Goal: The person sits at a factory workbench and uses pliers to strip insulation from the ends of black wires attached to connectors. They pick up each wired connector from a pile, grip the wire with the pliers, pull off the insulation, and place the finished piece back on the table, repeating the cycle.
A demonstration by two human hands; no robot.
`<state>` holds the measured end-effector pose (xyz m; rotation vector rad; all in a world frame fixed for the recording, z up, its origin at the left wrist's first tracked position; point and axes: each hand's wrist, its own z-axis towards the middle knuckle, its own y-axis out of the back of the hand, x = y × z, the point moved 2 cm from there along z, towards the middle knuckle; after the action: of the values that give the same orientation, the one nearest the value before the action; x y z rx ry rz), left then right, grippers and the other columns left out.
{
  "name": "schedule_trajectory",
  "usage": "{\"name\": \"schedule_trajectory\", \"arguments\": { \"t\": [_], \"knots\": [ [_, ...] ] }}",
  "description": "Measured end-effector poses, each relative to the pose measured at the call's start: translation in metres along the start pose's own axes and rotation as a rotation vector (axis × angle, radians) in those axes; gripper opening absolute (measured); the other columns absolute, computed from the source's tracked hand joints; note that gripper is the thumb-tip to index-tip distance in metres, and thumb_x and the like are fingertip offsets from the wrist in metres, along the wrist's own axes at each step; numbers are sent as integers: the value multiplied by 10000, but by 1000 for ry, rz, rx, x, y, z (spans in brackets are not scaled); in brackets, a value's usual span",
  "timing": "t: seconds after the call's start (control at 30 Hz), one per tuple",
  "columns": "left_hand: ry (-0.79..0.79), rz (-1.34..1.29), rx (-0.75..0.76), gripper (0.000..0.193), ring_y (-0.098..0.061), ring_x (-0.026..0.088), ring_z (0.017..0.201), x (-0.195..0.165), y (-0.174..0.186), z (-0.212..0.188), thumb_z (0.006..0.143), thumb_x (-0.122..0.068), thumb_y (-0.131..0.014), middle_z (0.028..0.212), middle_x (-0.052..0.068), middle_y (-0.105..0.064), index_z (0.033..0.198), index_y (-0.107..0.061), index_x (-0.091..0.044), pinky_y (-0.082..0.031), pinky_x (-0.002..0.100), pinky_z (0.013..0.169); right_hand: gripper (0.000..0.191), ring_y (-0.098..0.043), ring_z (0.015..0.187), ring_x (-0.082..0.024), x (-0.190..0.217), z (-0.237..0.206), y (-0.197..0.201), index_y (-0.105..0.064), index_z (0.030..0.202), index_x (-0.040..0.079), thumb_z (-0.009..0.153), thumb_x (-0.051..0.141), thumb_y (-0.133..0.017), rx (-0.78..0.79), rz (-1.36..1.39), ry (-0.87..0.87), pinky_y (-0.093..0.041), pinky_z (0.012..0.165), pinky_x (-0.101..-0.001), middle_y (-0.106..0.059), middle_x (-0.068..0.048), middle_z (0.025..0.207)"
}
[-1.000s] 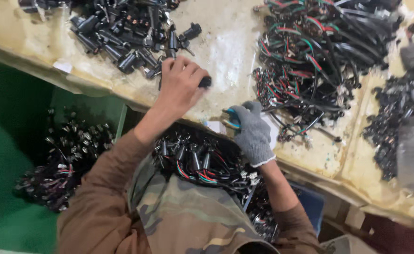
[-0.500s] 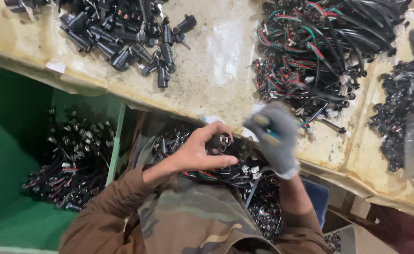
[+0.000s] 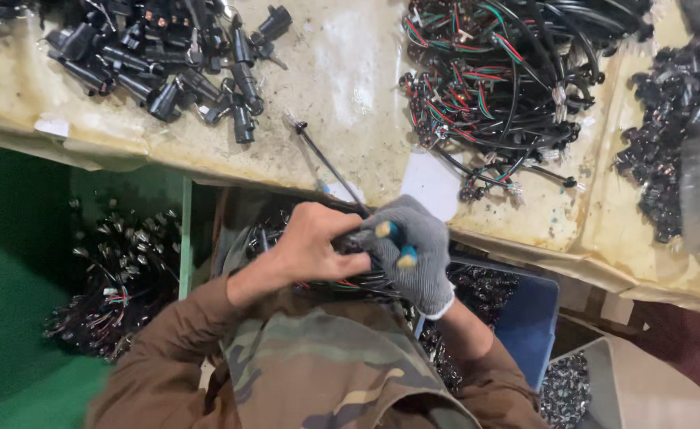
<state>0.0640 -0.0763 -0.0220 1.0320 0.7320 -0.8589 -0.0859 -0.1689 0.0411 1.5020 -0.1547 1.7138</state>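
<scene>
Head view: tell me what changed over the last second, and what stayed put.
The bare left hand pulled back from the pile of black connectors on the bench to the lap, carrying a small part, and now meets the gloved right hand over a black wire. The right hand kept its yellow and blue tool. The wire harness heap and the blue bin stayed put.

Bare left hand (image 3: 312, 242) meets gloved right hand (image 3: 413, 250), both clenched.
</scene>
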Motion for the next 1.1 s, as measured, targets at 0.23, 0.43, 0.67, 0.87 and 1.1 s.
{"name": "schedule_trajectory", "arguments": {
  "t": [0.23,0.43,0.67,0.87,1.1],
  "knots": [
    [-226,84,17,339,-608,279,569,-44,-23,-22,686,-270,-844,643,62,-583,923,-708,-69,-446,421,512,247,-666,902,-241,10,-40,12,-643,1043,17,940,225,-727,16,1317,-156,-534,807,-370,-672,-109,983],
    [-58,-133,11,305,-632,294,655,-41,-40,-32,679,-247,-846,714,96,-612,841,-650,-78,-482,407,570,298,-658,928,-246,-8,-61,-5,-607,1092,-9,969,252,-683,63,1177,-104,-525,835,-382,-662,-121,1023],
    [-223,-311,280,219,-628,291,792,-43,30,-6,768,-176,-795,816,65,-658,929,-678,-84,-495,421,725,360,-650,958,-252,-36,-47,48,-565,1149,-39,1003,283,-632,-439,-359,-57,-516,868,-397,-651,-135,1070],
    [-326,-131,606,442,-619,326,1085,-29,49,-18,816,-221,-772,1131,97,-683,1233,-710,-90,-477,451,916,247,-711,768,-261,-108,28,88,-706,1026,71,891,182,-881,-351,-887,-22,-514,693,-359,-695,-98,912],
    [-58,-49,149,456,-620,344,1186,32,63,18,888,-172,-769,1232,141,-660,1316,-658,-58,-501,427,1010,100,-525,591,-101,-87,31,123,-654,1000,142,959,58,-690,-888,567,40,-410,498,-228,-678,-61,908]
  ]
}}
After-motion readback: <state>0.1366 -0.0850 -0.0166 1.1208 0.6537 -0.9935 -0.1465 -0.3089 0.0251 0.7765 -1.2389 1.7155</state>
